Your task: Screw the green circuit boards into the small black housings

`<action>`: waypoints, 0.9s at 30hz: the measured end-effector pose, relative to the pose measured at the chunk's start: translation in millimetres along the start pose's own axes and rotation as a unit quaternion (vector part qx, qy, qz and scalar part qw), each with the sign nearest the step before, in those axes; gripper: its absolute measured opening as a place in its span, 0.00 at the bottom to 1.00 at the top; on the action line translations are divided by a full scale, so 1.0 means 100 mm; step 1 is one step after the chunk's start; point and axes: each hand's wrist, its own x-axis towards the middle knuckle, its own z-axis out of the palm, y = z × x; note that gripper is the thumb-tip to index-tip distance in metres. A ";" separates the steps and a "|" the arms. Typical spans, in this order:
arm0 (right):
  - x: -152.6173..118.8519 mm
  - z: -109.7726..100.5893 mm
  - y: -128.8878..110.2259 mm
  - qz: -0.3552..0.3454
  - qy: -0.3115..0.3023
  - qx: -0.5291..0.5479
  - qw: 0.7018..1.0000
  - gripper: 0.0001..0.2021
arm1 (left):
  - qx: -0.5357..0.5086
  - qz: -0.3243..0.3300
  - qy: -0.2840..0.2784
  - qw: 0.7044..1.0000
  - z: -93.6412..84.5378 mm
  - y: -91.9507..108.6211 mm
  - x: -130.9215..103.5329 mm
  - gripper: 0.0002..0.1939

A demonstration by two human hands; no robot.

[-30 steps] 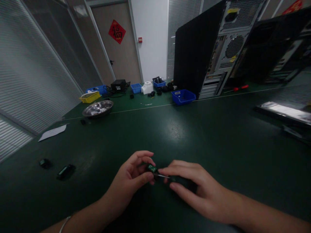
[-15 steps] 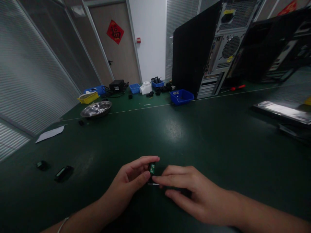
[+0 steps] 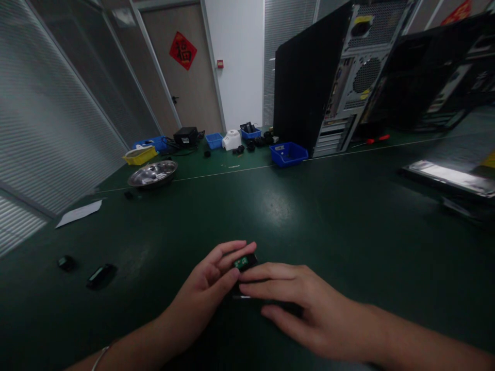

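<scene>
Head view, the only one. Left hand point(image 3: 207, 288) pinches a small black part point(image 3: 244, 262) with a green circuit-board face between thumb and fingertips, low over the dark green worktop point(image 3: 348, 221), near the front edge. Right hand point(image 3: 305, 309) is closed around a thin metal-tipped tool point(image 3: 242, 297), probably a small screwdriver; its handle is hidden under the fingers and the tip sits just below the part, touching or nearly so, can't tell.

Risks, as judgement: the part is tiny and held only at the fingertips, so a push from the tool tip could twist it out of the pinch and drop it onto the dark worktop, where it would be hard to spot. The tip could also skid across the green board and scratch it, or jab the left thumb. Light is dim, and the fingers cover most of the contact point.

Part look: small, black shell, green face turned up and tilted toward the camera, pale markings too small to read.

Elsewhere: two small dark pieces point(image 3: 101, 275) lie far left, a metal bowl point(image 3: 153, 173) and a blue bin point(image 3: 289, 153) farther back, well apart from the hands.
</scene>
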 end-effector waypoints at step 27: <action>-0.02 0.03 0.09 0.052 0.095 -0.021 0.994 0.18 | -0.059 -0.012 0.151 0.987 0.03 0.04 -0.01 0.06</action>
